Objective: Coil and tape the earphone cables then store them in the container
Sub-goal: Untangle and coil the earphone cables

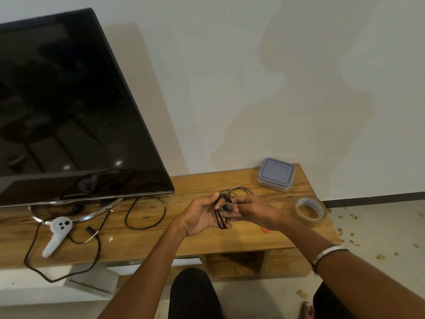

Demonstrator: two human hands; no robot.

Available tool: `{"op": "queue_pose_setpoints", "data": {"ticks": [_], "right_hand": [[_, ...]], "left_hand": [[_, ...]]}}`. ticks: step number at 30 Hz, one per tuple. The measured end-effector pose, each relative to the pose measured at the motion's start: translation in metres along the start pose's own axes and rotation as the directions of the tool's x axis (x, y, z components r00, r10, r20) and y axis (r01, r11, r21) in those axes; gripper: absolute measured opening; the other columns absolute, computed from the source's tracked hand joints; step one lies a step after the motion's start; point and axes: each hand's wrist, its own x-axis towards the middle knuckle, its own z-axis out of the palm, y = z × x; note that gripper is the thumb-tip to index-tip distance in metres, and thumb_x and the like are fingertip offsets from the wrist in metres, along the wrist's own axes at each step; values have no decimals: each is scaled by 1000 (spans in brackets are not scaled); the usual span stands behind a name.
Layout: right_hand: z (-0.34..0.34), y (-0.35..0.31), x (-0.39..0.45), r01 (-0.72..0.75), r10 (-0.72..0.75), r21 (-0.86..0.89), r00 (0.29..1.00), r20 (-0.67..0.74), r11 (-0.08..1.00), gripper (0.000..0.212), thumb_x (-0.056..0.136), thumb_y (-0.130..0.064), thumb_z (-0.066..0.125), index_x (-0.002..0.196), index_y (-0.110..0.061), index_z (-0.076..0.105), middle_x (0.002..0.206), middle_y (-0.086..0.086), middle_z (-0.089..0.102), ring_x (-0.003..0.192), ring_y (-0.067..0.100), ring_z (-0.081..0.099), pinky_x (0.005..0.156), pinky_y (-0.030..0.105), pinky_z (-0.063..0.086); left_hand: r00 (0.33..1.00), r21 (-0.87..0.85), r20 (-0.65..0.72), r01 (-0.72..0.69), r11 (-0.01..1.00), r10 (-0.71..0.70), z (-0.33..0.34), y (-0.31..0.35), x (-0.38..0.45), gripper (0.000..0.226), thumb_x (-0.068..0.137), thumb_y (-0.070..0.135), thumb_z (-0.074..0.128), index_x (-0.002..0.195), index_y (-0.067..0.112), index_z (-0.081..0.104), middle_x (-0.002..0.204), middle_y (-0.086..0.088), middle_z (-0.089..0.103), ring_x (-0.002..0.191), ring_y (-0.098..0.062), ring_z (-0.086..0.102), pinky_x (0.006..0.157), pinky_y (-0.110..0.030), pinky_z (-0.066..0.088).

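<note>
left hand (202, 215) curled round black cable (222, 212) loops | right hand (251, 209) pinching the end | tip: keep loops snug, tape (310, 209) sits close by

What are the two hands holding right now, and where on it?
Both hold the black earphone cable: the left hand grips the coiled loops in its palm, and the right hand pinches the coil at its middle.

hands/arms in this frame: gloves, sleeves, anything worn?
Both arms are bare up to the frame edge: no sleeves or gloves show. The left hand shows no rings or bands. The right hand is also ringless, but that forearm carries a plain silver bangle. No markings are visible.
</note>
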Motion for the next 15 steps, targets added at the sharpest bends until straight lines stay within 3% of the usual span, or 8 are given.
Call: {"op": "queue_pose_setpoints", "data": {"ticks": [3,5,8,11,15], "right_hand": [[-2,0,2,-29,29,-5,1000,7,1000,14,92,-15,58,103,-7,61,104,7,65,99,19,62,86,36,52],[0,1,1,-25,24,-28,1000,-13,999,5,92,-14,59,94,-14,64,97,3,67,92,15,63,79,33,51],[4,0,2,-10,6,-62,999,-52,998,12,92,-13,59,84,-20,65,85,-1,66,82,14,61,74,30,49],[6,3,3,9,-18,-101,996,-88,995,6,94,-15,56,94,-13,62,89,1,67,84,14,61,73,29,47],[7,4,3,10,-19,-75,993,-117,997,9,96,-17,53,93,-18,61,93,-1,67,89,13,61,75,29,43]], "left_hand": [[999,-3,-41,-7,1000,7,-3,-3,2,36,94,36,43,66,13,45,104,-20,65,123,-47,52,103,-71,31],[999,-11,-51,-4,1000,4,-5,-5,4,36,94,37,43,66,14,46,100,-18,65,122,-48,52,103,-72,31],[998,-24,-57,-3,1000,2,-8,-9,6,38,96,37,41,66,15,46,95,-15,65,116,-47,57,102,-70,32],[996,-45,-86,-29,999,25,-13,-12,7,37,98,37,40,69,14,43,89,-13,62,88,-35,69,102,-72,32],[985,-47,-167,-60,997,52,-17,-12,7,39,101,36,36,69,14,41,78,-11,55,51,-22,53,98,-67,42]]}}
